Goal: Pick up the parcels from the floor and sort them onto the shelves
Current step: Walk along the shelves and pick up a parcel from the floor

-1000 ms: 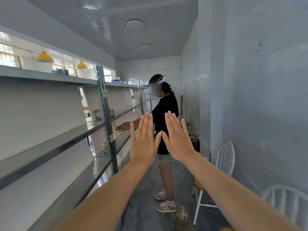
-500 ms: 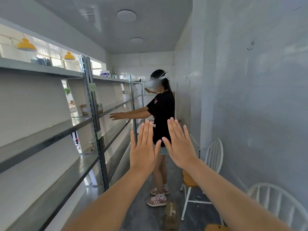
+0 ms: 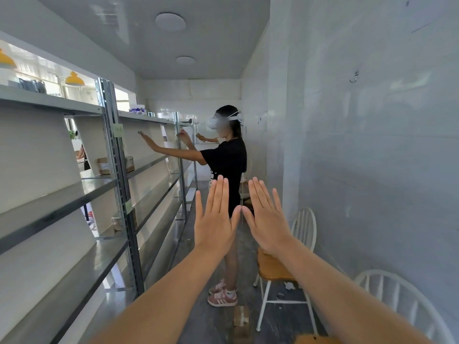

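Two bare hands are hanging in mid-air ahead of the wearer, the left hand (image 3: 214, 223) and the right hand (image 3: 269, 223) both spread flat with fingers straight and backs to the camera, gripping nothing, their thumb tips now almost meeting where half a second ago a small gap was showing. They are staying raised exactly as before, so no reach toward a parcel is under way. The one parcel in sight, a small taped brown carton (image 3: 241, 319), is lying on the grey floor just behind the pink trainers of the other person (image 3: 227, 165) and beside the legs of the wooden-seated chair (image 3: 273, 271), well below both hands. That person is changing most: one arm was stretched toward the middle level a moment ago, and both arms are now lifting against the back panel of the upper bay of the steel shelving (image 3: 57, 202). A couple of cartons (image 3: 104, 165) are already sitting on a middle shelf farther along. Judging from this, the sorting is barely starting: the wearer is going to have to lower the hands and stoop past the other person's feet to get the carton.
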